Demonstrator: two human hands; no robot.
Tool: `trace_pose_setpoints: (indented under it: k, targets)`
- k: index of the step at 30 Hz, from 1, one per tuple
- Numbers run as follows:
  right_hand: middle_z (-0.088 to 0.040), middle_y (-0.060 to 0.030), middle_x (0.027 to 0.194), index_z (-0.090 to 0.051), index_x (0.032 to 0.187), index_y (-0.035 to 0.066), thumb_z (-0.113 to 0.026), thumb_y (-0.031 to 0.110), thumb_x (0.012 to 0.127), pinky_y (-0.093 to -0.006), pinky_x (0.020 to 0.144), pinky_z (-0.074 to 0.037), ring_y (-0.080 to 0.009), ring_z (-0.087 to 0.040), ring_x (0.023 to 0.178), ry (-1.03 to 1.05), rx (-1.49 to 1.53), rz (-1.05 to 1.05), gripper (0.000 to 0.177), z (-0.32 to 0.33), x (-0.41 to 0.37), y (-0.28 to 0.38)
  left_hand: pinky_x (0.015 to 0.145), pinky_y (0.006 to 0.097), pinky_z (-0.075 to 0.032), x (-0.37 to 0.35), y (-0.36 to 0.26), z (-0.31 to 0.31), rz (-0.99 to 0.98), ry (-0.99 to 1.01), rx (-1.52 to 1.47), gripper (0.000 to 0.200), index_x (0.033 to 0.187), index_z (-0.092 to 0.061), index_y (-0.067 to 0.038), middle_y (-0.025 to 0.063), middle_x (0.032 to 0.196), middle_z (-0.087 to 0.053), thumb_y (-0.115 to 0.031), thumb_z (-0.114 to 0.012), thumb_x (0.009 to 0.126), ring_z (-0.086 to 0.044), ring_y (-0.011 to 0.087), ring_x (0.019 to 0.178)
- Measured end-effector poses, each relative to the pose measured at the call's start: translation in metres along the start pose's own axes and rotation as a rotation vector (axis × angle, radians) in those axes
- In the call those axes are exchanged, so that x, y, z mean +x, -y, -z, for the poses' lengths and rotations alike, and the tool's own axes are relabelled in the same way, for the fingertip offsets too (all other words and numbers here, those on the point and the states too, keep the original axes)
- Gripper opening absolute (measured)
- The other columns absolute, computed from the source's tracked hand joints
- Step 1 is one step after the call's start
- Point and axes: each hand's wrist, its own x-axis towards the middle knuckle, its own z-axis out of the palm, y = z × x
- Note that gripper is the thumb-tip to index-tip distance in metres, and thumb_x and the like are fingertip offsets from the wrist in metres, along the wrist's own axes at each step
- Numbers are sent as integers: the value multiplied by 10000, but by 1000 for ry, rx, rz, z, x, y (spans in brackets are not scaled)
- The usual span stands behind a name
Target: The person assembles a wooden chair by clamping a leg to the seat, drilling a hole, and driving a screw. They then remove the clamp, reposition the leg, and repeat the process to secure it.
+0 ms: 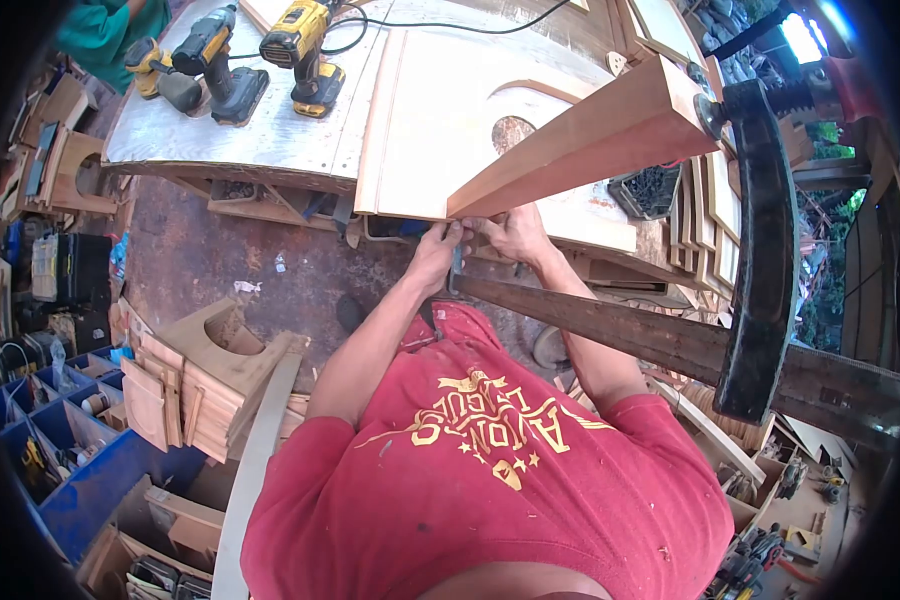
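Observation:
A long wooden board (590, 140) slants from the bench's front edge up to the right. A bar clamp lies along it, its dark jaw (760, 250) at the right and its metal bar (600, 315) running back toward my hands. My left hand (436, 255) is closed at the board's near end, by the clamp's small end piece. Beside it, my right hand (515, 236) has its fingers bent against the same corner. What the fingertips grip is too small to make out. A thin wooden strip (378, 140) lies on the bench left of the board.
Power drills (315, 60) and a cable rest on the white bench (270, 130). A black tray of screws (647, 190) sits at the right, near stacked panels (705, 220). Cut wood pieces (205, 370) and a blue divided box (70, 430) stand at lower left. A person's green sleeve (105, 40) shows top left.

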Motion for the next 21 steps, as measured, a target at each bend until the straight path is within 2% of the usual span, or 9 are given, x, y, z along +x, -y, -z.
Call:
trace_pose_setpoints:
  k: [6,13,18,21]
  targets:
    - [-734,-91,893,-769,988,66,-818,136,820,-367,715,-544,-222,-686,803,36,51,-75,188,3,-2,7,674,280,-477,-3,0,-1,7,-5,13,320,1277,-565,-60,34,1078,-615,-307,-486,1088,-563,120,835]
    - [-733,-87,893,-765,1001,59,-804,129,839,-361,710,-545,-214,-683,792,3,-1,-25,181,-1,-3,-1,711,278,-480,4,7,2,-17,-6,-2,320,1280,-570,-54,35,1064,-616,-297,-492,1087,-560,118,843]
    - [-734,-88,896,-757,1036,56,-803,115,836,-351,698,-551,-203,-689,787,28,15,-30,214,-2,-1,-4,664,275,-468,3,5,1,-36,2,-17,314,1257,-572,-60,31,1049,-614,-311,-496,1084,-562,115,810]
    - [-733,-88,892,-747,1037,33,-801,80,830,-346,703,-560,-186,-693,787,80,67,-127,219,6,0,12,655,274,-466,2,6,0,-9,-4,-10,315,1253,-570,-68,28,1040,-613,-323,-493,1085,-562,114,802]
